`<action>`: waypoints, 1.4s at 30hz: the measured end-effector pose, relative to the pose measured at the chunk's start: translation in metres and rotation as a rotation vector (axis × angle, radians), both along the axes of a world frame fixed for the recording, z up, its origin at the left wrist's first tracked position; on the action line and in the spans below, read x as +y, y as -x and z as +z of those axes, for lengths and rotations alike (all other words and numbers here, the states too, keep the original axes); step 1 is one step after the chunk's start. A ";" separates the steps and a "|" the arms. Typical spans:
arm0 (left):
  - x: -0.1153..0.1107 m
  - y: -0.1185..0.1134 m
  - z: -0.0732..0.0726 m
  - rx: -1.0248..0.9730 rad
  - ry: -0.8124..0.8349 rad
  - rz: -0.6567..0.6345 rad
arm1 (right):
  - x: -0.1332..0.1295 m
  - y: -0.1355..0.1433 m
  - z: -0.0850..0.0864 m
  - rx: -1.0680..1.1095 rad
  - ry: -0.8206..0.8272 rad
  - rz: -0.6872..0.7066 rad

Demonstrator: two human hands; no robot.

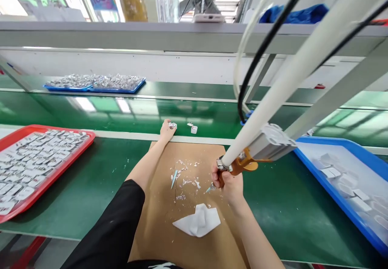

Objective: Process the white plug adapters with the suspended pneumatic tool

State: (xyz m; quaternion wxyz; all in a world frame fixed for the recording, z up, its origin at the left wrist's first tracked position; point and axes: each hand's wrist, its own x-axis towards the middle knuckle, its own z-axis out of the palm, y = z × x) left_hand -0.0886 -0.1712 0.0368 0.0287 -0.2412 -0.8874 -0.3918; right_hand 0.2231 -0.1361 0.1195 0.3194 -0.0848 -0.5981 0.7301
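Note:
My left hand reaches to the far edge of the cardboard, its fingers closed on a small white part over the green belt. Another small white part lies on the belt to its right. In my right hand is an orange dispensing gun, hanging from a thick white tube; its nozzle points down-left over the cardboard. White scraps, a pale blue nozzle tip and a folded white cloth lie on the cardboard.
A red tray full of flat white parts is at the left. At the right stands a blue tray with white pieces. Blue trays of small metallic parts sit behind the belt. The white tube and cables cross the upper right.

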 end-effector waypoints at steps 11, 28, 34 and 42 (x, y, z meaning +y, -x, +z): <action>0.032 -0.016 0.015 0.365 0.237 -0.553 | -0.003 0.012 0.007 -0.007 0.057 0.009; -0.097 -0.150 0.005 0.184 -0.116 -0.422 | -0.016 0.029 0.013 0.020 0.038 0.064; -0.117 -0.171 -0.011 0.106 -0.196 -0.491 | -0.026 0.044 0.015 0.055 -0.013 0.083; -0.121 -0.184 -0.010 0.095 -0.205 -0.561 | -0.031 0.049 0.022 0.196 -0.047 0.109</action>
